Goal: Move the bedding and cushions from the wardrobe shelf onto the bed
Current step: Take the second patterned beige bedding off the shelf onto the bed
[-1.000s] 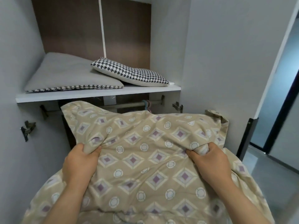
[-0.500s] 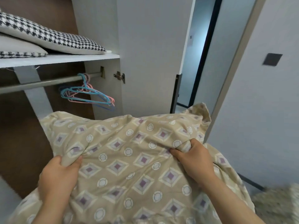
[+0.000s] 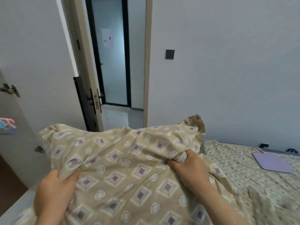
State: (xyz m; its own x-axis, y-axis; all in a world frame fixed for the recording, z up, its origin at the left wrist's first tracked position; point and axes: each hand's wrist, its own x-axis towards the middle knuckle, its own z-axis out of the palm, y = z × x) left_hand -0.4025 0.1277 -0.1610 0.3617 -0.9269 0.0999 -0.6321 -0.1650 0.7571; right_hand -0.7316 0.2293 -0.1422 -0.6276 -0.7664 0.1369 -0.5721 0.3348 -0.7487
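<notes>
1. The bedding [image 3: 123, 168], a beige quilt with purple diamonds and white rings, is being carried chest-high, bunched between both hands.
2. The left hand [image 3: 55, 189] is clenching a fold of it near the lower left; the right hand [image 3: 190, 171] is pinching a gathered ridge of cloth near the upper right.
3. A second ago the view was facing the wardrobe shelf and its cushions; now it is swinging away, and the bed [image 3: 243, 176] is coming into sight just right of the quilt, so the carry looks close to its set-down.
4. The shelf and the cushions are no longer showing, only the wardrobe door [image 3: 32, 62] and some hangers [image 3: 7, 125] at the left edge.
5. The quilt's lower part is running off the frame, and a purple sheet [image 3: 272, 163] on the bed is being blurred by motion.
</notes>
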